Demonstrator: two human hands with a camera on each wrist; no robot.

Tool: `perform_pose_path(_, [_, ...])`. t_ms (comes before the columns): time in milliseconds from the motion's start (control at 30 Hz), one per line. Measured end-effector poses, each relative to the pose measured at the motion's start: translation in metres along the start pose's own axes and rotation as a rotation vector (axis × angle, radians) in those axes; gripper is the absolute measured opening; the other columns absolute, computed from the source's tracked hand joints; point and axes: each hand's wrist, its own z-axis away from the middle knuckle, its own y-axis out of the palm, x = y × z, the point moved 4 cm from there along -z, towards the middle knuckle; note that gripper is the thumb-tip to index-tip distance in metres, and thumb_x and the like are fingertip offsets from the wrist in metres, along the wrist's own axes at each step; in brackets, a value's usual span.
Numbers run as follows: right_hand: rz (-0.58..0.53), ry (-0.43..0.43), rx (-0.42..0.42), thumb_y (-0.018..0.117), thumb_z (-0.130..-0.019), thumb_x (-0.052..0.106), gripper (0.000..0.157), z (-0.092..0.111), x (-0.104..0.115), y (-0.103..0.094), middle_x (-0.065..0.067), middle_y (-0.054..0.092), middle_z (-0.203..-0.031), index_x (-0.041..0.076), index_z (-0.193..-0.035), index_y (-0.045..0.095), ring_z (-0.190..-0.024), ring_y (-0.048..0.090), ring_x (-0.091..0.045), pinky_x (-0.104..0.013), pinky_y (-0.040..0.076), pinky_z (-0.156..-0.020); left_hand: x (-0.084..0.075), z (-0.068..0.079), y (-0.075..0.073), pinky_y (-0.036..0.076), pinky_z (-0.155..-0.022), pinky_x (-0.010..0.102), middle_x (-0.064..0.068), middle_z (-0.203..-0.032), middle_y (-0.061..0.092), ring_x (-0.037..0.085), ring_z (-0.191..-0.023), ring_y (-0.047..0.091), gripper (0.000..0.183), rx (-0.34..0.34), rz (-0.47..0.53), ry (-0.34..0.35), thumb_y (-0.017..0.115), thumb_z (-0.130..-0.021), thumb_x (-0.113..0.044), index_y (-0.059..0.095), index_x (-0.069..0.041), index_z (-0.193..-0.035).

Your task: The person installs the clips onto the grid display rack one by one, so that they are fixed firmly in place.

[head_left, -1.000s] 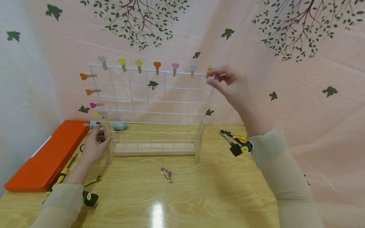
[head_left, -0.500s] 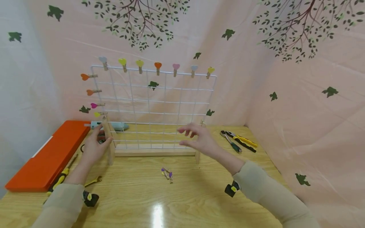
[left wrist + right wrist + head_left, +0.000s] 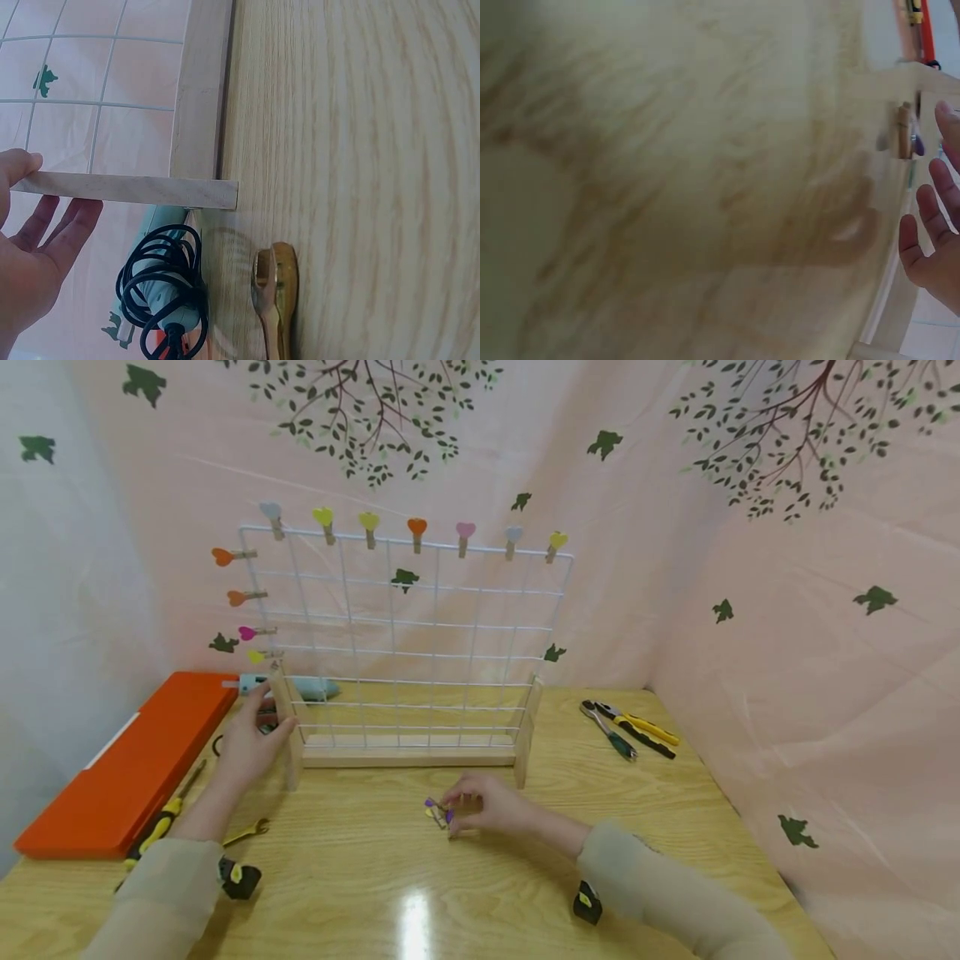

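A white wire grid [image 3: 435, 585] stands upright in a wooden stand [image 3: 408, 758]. Heart-topped mini clothespins line its top bar, such as the orange one [image 3: 417, 527], and several more clip its left side. My left hand [image 3: 251, 743] grips the stand's left upright [image 3: 127, 187], thumb on one face and fingertips on the other. Over the table in front, my right hand [image 3: 495, 810] is right at a small pile of loose clothespins [image 3: 437, 812] with purple and yellow hearts. In the right wrist view its fingers [image 3: 934, 217] are apart, with a clothespin [image 3: 905, 131] lying beyond them.
An orange case [image 3: 127, 768], a yellow-handled screwdriver [image 3: 161, 822] and a wrench [image 3: 247, 833] lie at left. Behind the left upright is a light-blue glue gun [image 3: 161, 285] with a coiled black cord. Pliers [image 3: 637, 727] and another hand tool [image 3: 609, 731] lie at right.
My right hand has let go of the yellow heart clothespin at the grid's top right corner and come down to the loose pile. My left hand stays on the upright.
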Motion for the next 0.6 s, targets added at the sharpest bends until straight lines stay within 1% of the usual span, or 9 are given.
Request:
perform_pose_path(67, [0.003,-0.006,0.025,0.073,-0.071,0.029,0.034,0.0002,-0.0023,0.0044,0.004,0.06,-0.091,0.015,-0.101,0.066,-0.082,0.054,-0.009,-0.018,0.046,-0.072,0.0003,-0.0004,0.0003,0.048,-0.071,0.053,0.025,-0.119,0.047,0.04,-0.1,0.051,0.064,0.002,0.0,0.004,0.053,-0.089,-0.025,0.019,-0.015,-0.142])
perform_pose_path(200, [0.059,-0.001,0.062,0.072,-0.072,0.034,0.031,0.0013,-0.0043,0.0074,0.004,0.058,-0.086,0.018,-0.098,0.067,-0.076,0.05,-0.006,-0.015,0.043,-0.064,0.0014,-0.0011,0.0014,0.048,-0.07,0.053,0.025,-0.119,0.047,0.04,-0.1,0.052,0.063,0.001,0.006,0.011,0.053,-0.089,-0.025,0.02,-0.016,-0.142])
perform_pose_path(300, [0.08,-0.005,0.073,0.072,-0.073,0.034,0.03,0.0013,-0.0054,0.008,0.006,0.057,-0.086,0.019,-0.098,0.066,-0.076,0.05,-0.004,-0.014,0.042,-0.064,0.0011,-0.0012,0.0015,0.048,-0.07,0.053,0.025,-0.118,0.047,0.04,-0.1,0.052,0.063,-0.005,0.008,0.019,0.054,-0.089,-0.023,0.02,-0.016,-0.142])
perform_pose_path(433, [0.05,0.006,0.077,0.073,-0.074,0.029,0.027,0.0012,-0.0075,0.0077,0.008,0.057,-0.089,0.019,-0.098,0.065,-0.082,0.051,-0.004,-0.015,0.043,-0.069,0.0002,-0.0011,0.0011,0.048,-0.07,0.053,0.025,-0.118,0.048,0.04,-0.099,0.053,0.063,-0.011,0.003,0.023,0.054,-0.089,-0.022,0.021,-0.016,-0.142])
perform_pose_path(600, [0.011,0.0,0.084,0.072,-0.074,0.028,0.024,0.0015,-0.0087,0.0069,0.008,0.057,-0.092,0.019,-0.094,0.065,-0.081,0.052,-0.006,-0.018,0.044,-0.069,0.0005,-0.0002,0.0006,0.049,-0.07,0.053,0.024,-0.118,0.048,0.039,-0.099,0.052,0.063,-0.01,0.002,0.015,0.054,-0.089,-0.024,0.021,-0.016,-0.142])
